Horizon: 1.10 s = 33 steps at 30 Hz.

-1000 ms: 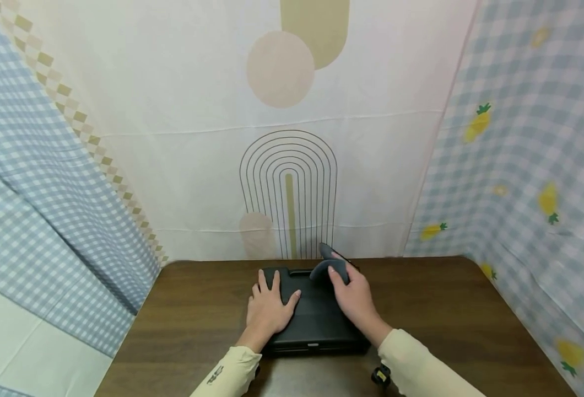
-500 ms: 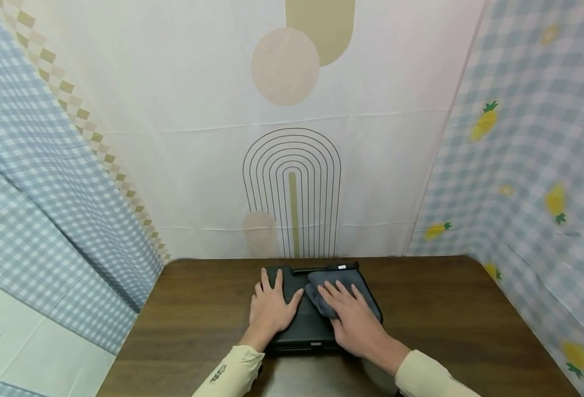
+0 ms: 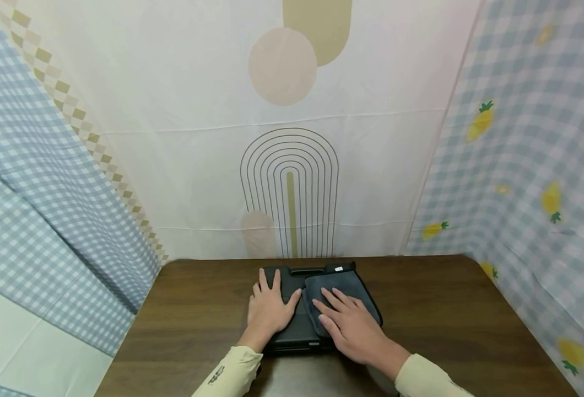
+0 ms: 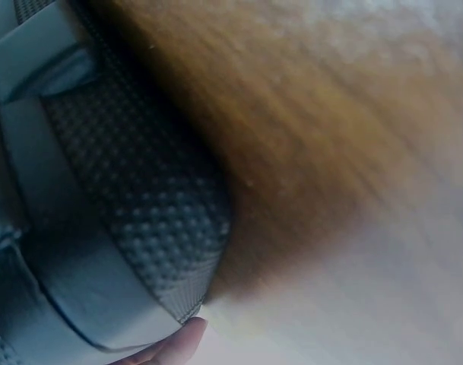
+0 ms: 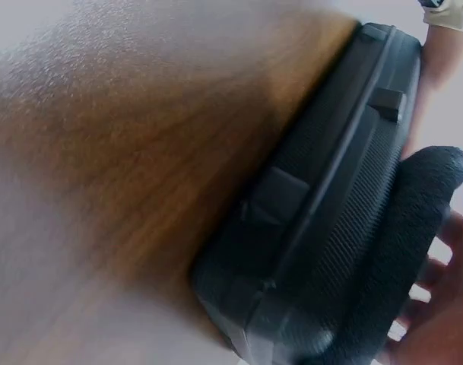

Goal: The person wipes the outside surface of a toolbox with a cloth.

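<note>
A black hard case (image 3: 299,325) lies flat on the table, its textured side and latches visible in the right wrist view. On the case's right half is a folded dark grey cloth (image 3: 317,284), thick and fuzzy in the right wrist view (image 5: 402,251). My right hand (image 3: 353,328) rests on this cloth with fingers spread and fairly straight. On the left part of the lid my left hand (image 3: 269,311) lies flat, fingers spread and thumb out to the side. In the left wrist view a fingertip (image 4: 182,342) shows beside the case's corner.
The brown wooden table (image 3: 198,309) extends to both sides of the case. A white patterned curtain (image 3: 198,182) hangs at its back edge, with checked blue cloths (image 3: 510,220) at the sides. The case's handle (image 3: 307,271) faces the back.
My right hand has gone from gripping the bunched cloth above the case to lying on it. The cloth now lies flatter and reaches nearer the front. My left hand has stayed in place.
</note>
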{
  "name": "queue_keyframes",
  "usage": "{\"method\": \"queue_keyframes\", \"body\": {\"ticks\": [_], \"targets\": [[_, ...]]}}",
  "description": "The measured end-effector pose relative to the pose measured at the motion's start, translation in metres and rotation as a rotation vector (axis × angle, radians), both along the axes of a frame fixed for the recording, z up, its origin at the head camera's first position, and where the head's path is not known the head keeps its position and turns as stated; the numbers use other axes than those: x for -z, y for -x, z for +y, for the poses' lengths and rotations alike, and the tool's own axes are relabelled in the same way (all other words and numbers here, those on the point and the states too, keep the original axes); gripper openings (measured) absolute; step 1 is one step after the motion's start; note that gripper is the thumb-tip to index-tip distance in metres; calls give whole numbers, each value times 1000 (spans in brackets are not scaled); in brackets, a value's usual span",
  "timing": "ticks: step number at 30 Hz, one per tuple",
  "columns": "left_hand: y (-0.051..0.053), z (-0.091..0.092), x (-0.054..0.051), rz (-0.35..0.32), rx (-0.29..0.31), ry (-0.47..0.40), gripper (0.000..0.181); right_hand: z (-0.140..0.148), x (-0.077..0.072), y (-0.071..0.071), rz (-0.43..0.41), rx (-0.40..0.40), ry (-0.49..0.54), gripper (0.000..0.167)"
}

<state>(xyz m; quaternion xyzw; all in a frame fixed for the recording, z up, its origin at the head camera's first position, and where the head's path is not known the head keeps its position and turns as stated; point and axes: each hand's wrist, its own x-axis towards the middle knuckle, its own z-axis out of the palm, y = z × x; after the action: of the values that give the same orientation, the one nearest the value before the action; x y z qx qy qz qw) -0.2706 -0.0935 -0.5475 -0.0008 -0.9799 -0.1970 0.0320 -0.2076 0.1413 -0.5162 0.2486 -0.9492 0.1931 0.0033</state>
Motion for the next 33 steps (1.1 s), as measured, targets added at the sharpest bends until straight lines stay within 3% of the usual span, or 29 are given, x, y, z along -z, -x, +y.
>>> {"method": "queue_keyframes", "body": {"ticks": [7, 12, 20, 26, 33], "targets": [[1, 1, 1, 5, 7, 14, 89, -14, 4, 10, -5, 152, -40, 67], [1, 2, 0, 4, 11, 12, 89, -15, 8, 13, -9, 163, -108, 71], [2, 2, 3, -2, 10, 22, 91, -6, 10, 21, -37, 159, -114, 70], [2, 0, 5, -6, 14, 37, 91, 2, 10, 42, -42, 161, -106, 72], [2, 0, 2, -14, 18, 28, 90, 2, 5, 77, -85, 123, -105, 74]]}}
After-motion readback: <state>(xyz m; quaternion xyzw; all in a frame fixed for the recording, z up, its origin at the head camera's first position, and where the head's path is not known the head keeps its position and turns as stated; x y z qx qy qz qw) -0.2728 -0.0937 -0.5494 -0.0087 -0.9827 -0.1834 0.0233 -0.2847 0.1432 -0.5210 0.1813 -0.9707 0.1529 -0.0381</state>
